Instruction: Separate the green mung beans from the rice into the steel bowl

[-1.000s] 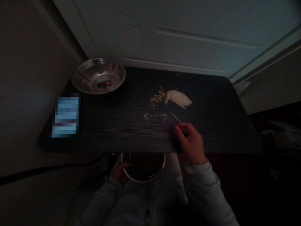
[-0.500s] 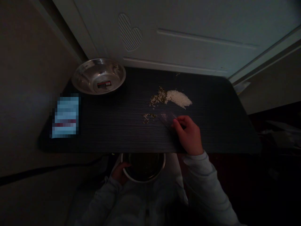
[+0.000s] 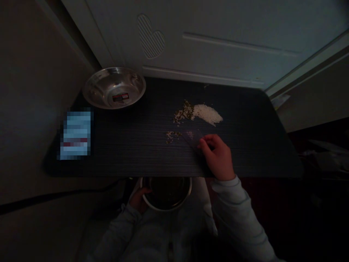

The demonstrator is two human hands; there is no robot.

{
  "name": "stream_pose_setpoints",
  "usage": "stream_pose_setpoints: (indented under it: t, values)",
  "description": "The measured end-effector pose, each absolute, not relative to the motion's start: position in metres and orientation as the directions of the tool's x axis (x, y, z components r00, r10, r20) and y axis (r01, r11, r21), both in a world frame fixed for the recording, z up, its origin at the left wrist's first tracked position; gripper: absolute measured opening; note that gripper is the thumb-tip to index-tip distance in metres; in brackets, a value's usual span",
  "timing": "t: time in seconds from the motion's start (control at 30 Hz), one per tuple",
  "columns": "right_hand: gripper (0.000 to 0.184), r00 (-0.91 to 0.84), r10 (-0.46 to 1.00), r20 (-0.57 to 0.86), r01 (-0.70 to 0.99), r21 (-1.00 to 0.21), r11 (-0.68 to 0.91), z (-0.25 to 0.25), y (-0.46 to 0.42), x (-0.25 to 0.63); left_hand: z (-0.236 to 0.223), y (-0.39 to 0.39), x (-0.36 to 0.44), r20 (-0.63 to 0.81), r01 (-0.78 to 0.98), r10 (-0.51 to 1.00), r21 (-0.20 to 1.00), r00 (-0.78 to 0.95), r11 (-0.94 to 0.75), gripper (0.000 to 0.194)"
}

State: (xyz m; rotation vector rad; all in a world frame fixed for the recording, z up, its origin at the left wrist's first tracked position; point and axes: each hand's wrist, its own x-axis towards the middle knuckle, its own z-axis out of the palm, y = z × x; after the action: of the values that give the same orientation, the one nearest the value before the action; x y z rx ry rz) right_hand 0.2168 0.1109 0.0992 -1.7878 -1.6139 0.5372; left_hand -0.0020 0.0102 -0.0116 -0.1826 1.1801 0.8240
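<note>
White grains (image 3: 208, 114) are lying heaped on the dark table (image 3: 253, 145), their left end mixing with green grains (image 3: 188, 106). Nearer the front edge, the right hand (image 3: 218, 154) is pinching a clear sheet (image 3: 194, 142) between thumb and fingers, just beside a small scatter (image 3: 170, 135). Below that edge, the left hand (image 3: 139, 200) is gripping a bowl (image 3: 170, 203) by its rim.

At the far left corner of the table (image 3: 122, 149), a shiny metal bowl (image 3: 137, 87) with a small dark label (image 3: 120, 97) inside. Nearer, at the left edge, a bright rectangle (image 3: 75, 134), too blocky to identify. Behind, a pale panel (image 3: 218, 62) with a ribbed heart (image 3: 151, 38) and raised bars. Lower left, a dark strap (image 3: 49, 198). Beyond the right end, dim clutter (image 3: 327, 160).
</note>
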Motion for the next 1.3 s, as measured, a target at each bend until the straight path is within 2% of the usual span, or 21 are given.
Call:
stream_pose_setpoints:
  t: [0.13,0.33,0.57,0.73,1.1,1.3]
  values:
    - [0.016,0.144,0.982,0.121,0.7,-0.714,-0.015,0.098,0.112,0.215,-0.01,0.01,-0.002,-0.862,-0.666,0.489,0.289,0.131,0.688,0.032]
    - [0.016,0.169,0.975,0.142,0.712,-0.702,-0.021,0.097,0.112,0.216,-0.012,0.008,-0.003,-0.873,-0.667,0.457,0.24,0.17,0.706,0.026]
    - [0.018,0.209,0.965,0.16,0.717,-0.696,-0.04,0.096,0.112,0.22,-0.013,0.009,-0.003,-0.873,-0.658,0.461,0.255,0.159,0.709,0.027]
    - [0.019,0.199,0.97,0.137,0.714,-0.699,-0.047,0.094,0.109,0.221,-0.012,0.01,-0.003,-0.88,-0.668,0.44,0.221,0.178,0.711,0.024]
    - [0.02,0.22,0.952,0.212,0.804,-0.593,-0.054,0.09,0.118,0.239,-0.01,0.012,-0.003,-0.919,-0.653,0.378,0.217,0.115,0.726,0.026]
    - [0.021,0.2,0.961,0.19,0.807,-0.589,-0.051,0.091,0.135,0.253,-0.014,0.009,-0.004,-0.92,-0.65,0.381,0.235,0.091,0.723,0.02]
